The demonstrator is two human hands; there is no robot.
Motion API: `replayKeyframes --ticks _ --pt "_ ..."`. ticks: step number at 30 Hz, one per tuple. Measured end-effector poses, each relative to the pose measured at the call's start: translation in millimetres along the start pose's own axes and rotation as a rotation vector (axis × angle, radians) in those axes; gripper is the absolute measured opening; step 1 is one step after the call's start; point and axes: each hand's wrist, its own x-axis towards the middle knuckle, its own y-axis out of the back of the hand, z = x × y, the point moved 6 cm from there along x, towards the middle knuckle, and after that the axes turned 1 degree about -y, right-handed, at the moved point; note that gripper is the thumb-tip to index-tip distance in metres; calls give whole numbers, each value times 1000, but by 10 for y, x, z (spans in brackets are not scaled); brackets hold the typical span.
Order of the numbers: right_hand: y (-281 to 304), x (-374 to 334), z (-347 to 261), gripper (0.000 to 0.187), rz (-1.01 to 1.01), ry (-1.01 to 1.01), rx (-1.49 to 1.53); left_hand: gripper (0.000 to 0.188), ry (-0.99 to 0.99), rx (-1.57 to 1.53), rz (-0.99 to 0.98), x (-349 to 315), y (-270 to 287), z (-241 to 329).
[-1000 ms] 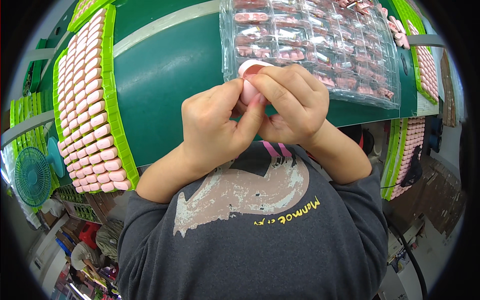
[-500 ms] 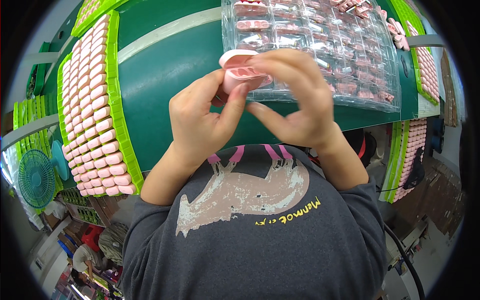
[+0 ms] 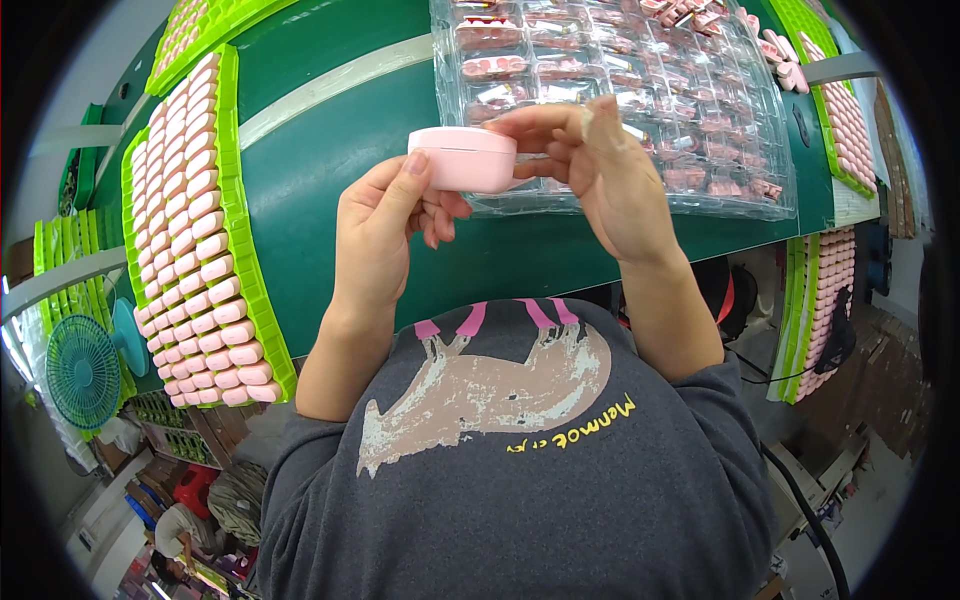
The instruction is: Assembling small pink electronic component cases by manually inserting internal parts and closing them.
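A pink earbud case, its lid closed, is held level above the green table. My left hand grips its left end, thumb on the front and fingers curled beneath. At the right end is my right hand, fingers spread and thumb raised away. Its fingertips touch or almost touch the back and end of the case; the exact contact is hard to see. Behind the hands lies a clear plastic compartment tray holding many small pink parts, some with shiny pieces.
A lime-green tray with rows of pink cases stands at left, another behind it. Loose pink pieces lie beside the clear tray. More filled trays stand at right, below the table. A teal fan is lower left.
The case's lid, raised before over the hollows inside, is now closed. The case has turned its long side towards me. My right hand has drawn back, its thumb now raised.
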Motion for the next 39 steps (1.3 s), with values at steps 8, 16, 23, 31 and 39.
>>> replayKeyframes --ticks 8,16,23,31,39 --pt "-292 -137 -86 67 -199 53 -715 61 -161 513 -211 -166 -91 256" --pt "-439 -93 -238 74 -215 130 -895 34 -389 1287 62 -548 1305 939" --pt "-318 -126 -287 65 -150 38 -775 29 21 1850 972 -1409 4837 1811" --pt "-39 -88 -438 52 -64 21 -889 22 69 1737 876 -1761 5962 1351" --pt "707 203 -722 42 165 -71 -923 27 271 1640 766 -1453 5829 1212"
